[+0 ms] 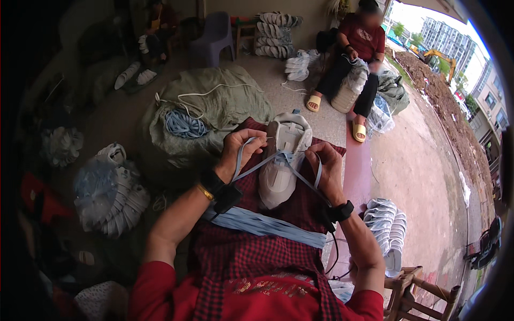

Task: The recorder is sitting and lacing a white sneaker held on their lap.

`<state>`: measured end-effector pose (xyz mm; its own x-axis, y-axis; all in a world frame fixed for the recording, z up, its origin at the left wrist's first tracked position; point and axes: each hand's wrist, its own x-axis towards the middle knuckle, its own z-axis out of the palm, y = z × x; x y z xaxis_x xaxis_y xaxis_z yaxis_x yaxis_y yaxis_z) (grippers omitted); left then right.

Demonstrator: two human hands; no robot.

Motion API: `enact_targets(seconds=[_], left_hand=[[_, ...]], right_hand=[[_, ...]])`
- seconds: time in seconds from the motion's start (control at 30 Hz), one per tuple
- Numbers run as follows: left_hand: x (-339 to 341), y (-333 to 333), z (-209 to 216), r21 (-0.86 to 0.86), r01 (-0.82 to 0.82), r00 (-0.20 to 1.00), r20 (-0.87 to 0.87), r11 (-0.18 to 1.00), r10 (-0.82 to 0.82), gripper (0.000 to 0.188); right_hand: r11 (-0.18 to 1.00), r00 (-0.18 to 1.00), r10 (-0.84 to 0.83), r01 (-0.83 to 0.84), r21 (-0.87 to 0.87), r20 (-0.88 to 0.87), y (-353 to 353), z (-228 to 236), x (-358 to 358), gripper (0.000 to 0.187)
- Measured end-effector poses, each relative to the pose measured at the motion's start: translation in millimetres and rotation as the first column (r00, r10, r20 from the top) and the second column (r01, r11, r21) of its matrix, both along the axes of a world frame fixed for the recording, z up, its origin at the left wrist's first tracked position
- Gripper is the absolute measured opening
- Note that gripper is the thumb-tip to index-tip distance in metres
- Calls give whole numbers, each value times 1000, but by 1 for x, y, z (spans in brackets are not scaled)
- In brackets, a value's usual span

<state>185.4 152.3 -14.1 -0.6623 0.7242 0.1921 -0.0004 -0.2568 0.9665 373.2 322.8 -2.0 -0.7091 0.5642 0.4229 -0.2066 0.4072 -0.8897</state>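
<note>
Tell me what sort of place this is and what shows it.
Probably an informal shoe workshop: a pale shoe is threaded with blue lace, stacked shoes stand in the background, and a bundle of blue laces lies nearby.

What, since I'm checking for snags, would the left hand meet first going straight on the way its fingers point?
Likely the pale shoe: the left hand, holding a blue lace, points right toward its side, though depth is unclear.
</note>
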Motion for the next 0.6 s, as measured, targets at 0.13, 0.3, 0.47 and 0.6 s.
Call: enact_targets(seconds=[0.13, 0.3, 0.47, 0.6], left_hand=[[2, -2, -5, -13, -3, 1000, -16, 1000, 3, 20], [8, -8, -14, -4, 21, 1000, -11, 1000, -21, 20], [7, -6, -15, -38, -35, 995, -93, 999, 32, 22], [10, -2, -8, -46, -6, 997, -74, 999, 3, 22]], right_hand=[[999, 1000, -9, 8, 49, 10, -4, 4, 0, 7], [994, 996, -69, 63, 94, 59, -11, 7, -6, 8], [842, 986, -139, 68, 535, 93, -12, 19, -15, 11], [984, 945, 174, -156, -86, 277, 12, 26, -16, 12]])
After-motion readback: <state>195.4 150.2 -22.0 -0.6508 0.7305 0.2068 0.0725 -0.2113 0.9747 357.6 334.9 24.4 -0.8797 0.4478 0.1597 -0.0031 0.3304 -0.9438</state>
